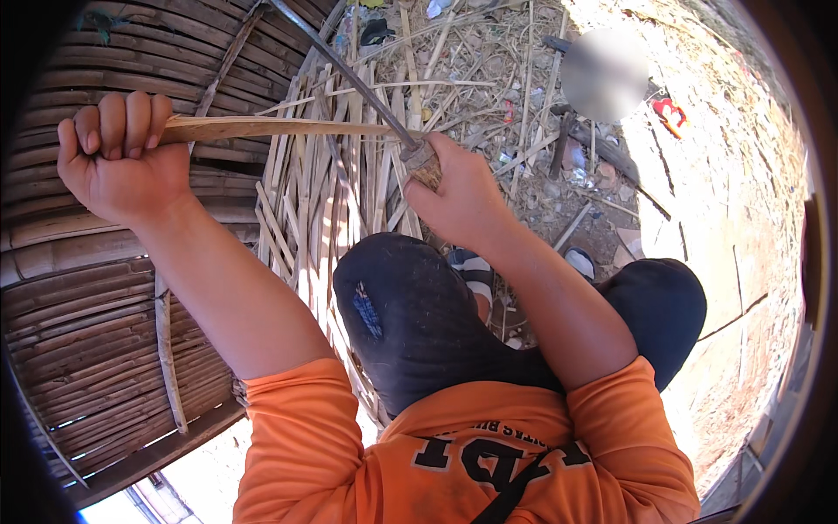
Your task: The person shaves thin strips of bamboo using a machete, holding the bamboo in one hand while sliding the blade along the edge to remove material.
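Observation:
My left hand [131,162] is closed round one end of a split bamboo strip [271,127], raised at the left beside the slatted bamboo wall. From there the strip runs right, narrowing toward my other hand. My right hand [463,192] grips the wooden handle [423,166] of a long knife, its fingers partly hidden from above. The narrow metal blade [353,79] slants up and left from the handle to the top edge. The strip's thin end meets the blade near the handle; whether the edge is cutting into it I cannot tell.
Several loose bamboo strips [301,183] lie in a pile in front of my knees. A slatted bamboo wall [87,218] rises at the left. Shavings and litter cover the ground [489,105], with a dark stick [607,148] and a red scrap [669,116] at the right.

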